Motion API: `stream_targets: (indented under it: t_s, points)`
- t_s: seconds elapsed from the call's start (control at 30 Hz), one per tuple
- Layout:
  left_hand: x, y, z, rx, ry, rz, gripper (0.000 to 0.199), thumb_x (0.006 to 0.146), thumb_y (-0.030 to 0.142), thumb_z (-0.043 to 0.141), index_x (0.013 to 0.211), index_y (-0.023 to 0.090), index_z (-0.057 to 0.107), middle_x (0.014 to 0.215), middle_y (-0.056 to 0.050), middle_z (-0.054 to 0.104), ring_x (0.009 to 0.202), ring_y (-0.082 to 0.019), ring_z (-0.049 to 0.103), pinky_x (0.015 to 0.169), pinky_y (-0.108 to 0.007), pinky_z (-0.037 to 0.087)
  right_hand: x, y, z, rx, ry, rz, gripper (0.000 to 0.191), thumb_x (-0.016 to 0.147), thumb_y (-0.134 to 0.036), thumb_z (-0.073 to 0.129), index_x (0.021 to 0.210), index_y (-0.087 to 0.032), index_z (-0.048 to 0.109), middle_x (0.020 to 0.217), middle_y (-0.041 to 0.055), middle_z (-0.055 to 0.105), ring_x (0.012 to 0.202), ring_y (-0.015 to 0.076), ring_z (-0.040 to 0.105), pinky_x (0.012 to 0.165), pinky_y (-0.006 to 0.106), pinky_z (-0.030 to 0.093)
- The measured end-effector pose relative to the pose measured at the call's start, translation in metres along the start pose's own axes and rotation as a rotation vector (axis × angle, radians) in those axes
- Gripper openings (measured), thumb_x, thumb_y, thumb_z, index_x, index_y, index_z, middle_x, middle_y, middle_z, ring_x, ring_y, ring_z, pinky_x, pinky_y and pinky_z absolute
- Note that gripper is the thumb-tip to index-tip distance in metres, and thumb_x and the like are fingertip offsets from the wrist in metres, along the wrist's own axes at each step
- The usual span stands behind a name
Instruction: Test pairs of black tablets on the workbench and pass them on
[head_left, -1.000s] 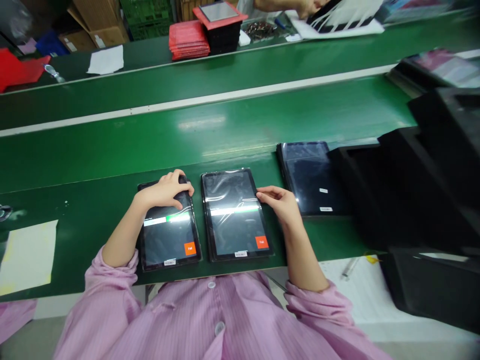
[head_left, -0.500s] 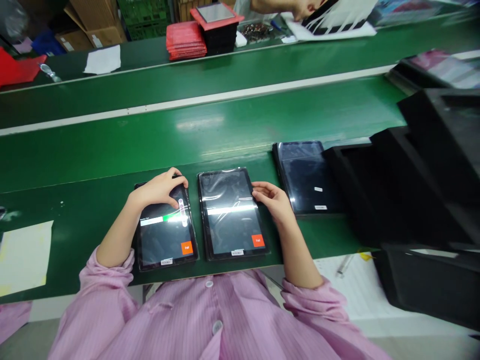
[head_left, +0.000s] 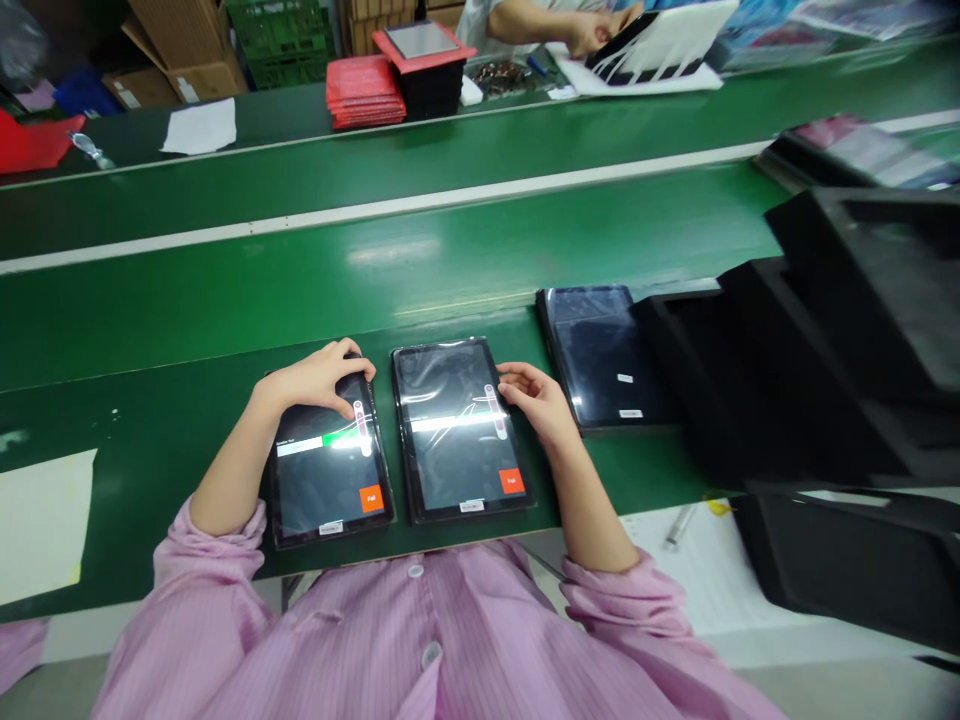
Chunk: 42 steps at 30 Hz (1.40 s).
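Observation:
Two tablets lie side by side on the green bench, their screens lit and each with an orange-red "Fail" box low on the right. Over the upper part of the left tablet (head_left: 319,500) rests my left hand (head_left: 319,382), its fingers curled onto the top right edge and the thumb over the screen. My right hand (head_left: 541,400) holds the right edge of the right tablet (head_left: 457,465), thumb and fingertips close together there. A slim white slider panel shows near the right side of both screens. The fingertips on the far sides are partly hidden.
Several dark tablets (head_left: 592,350) lie stacked right of my hand, beside black foam trays (head_left: 810,370). Papers lie at left (head_left: 49,520) and lower right. Beyond the green conveyor (head_left: 300,265), red pouches (head_left: 365,92) sit near another person's hands (head_left: 592,32) holding a white-backed dark panel.
A slider panel has appeared on the right tablet's screen beside my right thumb. My hands keep their places on the tablets. The view has shifted slightly; the other person's white-backed panel is more upright.

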<state>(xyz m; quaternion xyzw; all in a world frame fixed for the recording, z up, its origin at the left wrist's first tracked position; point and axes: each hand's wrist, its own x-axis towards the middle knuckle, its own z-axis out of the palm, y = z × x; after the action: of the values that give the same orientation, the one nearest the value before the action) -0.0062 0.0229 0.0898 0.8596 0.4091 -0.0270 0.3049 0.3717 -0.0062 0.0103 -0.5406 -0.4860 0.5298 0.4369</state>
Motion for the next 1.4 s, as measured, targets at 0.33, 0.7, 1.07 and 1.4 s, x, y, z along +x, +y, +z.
stream_targets:
  t_s: [0.33,0.7,1.07,1.4]
  points:
    - [-0.006,-0.008,-0.003,-0.097,0.069,-0.085,0.093,0.064,0.045,0.084,0.146,0.031,0.042,0.134,-0.009,0.053,0.121,-0.032,0.055,0.098,-0.04,0.046,0.003,0.002,0.0,0.05,-0.017,0.004,0.037,0.066,-0.028,0.078,0.1,-0.023,0.066,0.079,-0.001,0.063,0.066,0.0125,0.056,0.06,0.025,0.047]
    - [-0.079,-0.12,0.031,-0.415,1.164,-0.424,0.039,0.096,0.05,0.046,0.092,0.017,0.066,0.087,-0.007,0.07,0.083,-0.018,0.068,0.084,-0.031,0.053,0.007,0.005,-0.005,0.075,-0.001,0.045,0.049,0.067,-0.043,0.082,0.109,-0.024,0.062,0.084,0.0002,0.067,0.071,0.0139,0.062,0.061,0.025,0.053]
    - [-0.095,-0.104,0.058,-0.358,1.532,-0.525,0.028,0.099,0.032,0.038,0.077,0.019,0.05,0.053,0.005,0.045,0.049,-0.01,0.043,0.052,-0.021,0.036,0.068,0.001,0.018,0.006,0.211,-0.211,0.041,0.082,-0.063,0.062,0.087,-0.023,0.06,0.063,-0.0025,0.059,0.049,0.0104,0.054,0.046,0.021,0.042]
    - [-0.095,-0.103,0.057,-0.313,1.466,-0.618,0.044,0.1,0.041,0.03,0.063,0.021,0.043,0.052,0.003,0.044,0.049,-0.012,0.046,0.052,-0.023,0.039,0.054,-0.002,0.016,0.021,0.175,-0.292,0.041,0.09,-0.061,0.054,0.075,-0.024,0.049,0.054,-0.0054,0.049,0.044,0.0101,0.04,0.043,0.023,0.031]
